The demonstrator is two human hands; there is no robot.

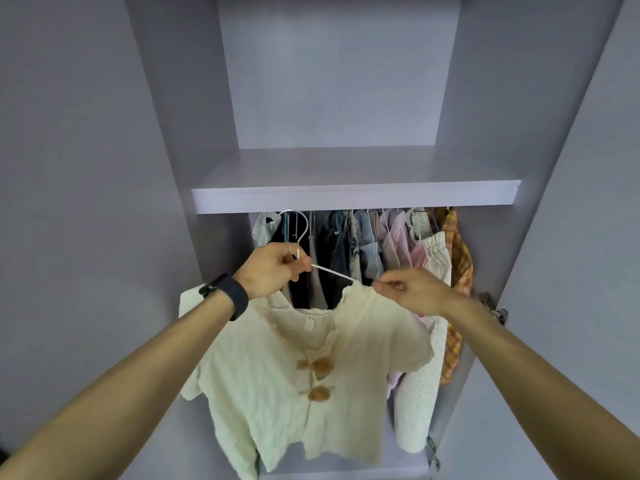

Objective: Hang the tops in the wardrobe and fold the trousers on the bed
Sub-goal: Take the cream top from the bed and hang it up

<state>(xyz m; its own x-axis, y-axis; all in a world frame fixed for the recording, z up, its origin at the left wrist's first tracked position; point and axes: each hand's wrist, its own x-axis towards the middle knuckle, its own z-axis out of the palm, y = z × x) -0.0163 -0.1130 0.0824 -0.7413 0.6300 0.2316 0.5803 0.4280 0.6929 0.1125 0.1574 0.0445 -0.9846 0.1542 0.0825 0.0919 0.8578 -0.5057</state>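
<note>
Pale wardrobe shelf (353,195) above hanging clothes (372,247)

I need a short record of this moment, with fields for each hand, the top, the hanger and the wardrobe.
left hand: grips the white hanger just below its hook
right hand: pinches the cream top at its shoulder
cream top: hangs from the hanger, two brown buttons toward the camera
hook: close under the shelf; on a rail or not, cannot tell
wardrobe: open, many clothes hanging inside

The left forearm (145,365) and right forearm (540,368) are bare; a broad black wristband (228,296) wraps the left wrist.
</note>
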